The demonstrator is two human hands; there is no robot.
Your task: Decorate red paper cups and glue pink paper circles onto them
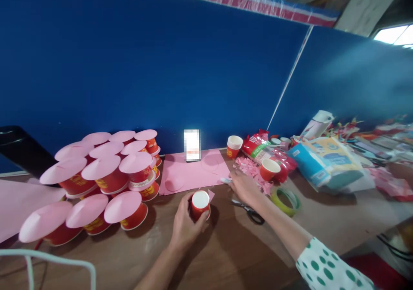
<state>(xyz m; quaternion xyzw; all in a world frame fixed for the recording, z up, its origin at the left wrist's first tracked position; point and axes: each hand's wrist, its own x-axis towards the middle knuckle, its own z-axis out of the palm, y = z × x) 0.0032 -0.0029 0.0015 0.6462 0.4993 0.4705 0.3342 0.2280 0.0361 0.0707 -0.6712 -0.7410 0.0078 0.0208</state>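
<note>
My left hand (187, 223) is wrapped around a red paper cup (200, 200) with a white round top, low over the table. Whether that top is its mouth or base I cannot tell. A small pink paper piece (211, 195) sticks out beside it. To the right, my right hand (241, 186) is closed around a small white tube-like thing (226, 180), whose kind is unclear, at the edge of the pink paper sheets (193, 176). Black-handled scissors (250, 213) lie just below that hand. Upturned red cups with pink paper cones (121, 206) stand in rows on the left.
Behind the sheets a blurred phone-like screen (192, 145) leans near the blue partition (161, 66). On the right are two cups (234, 146), pink scraps (251, 169), a red plastic bag (258, 146), a tape roll (285, 201) and a blue-white package (325, 161).
</note>
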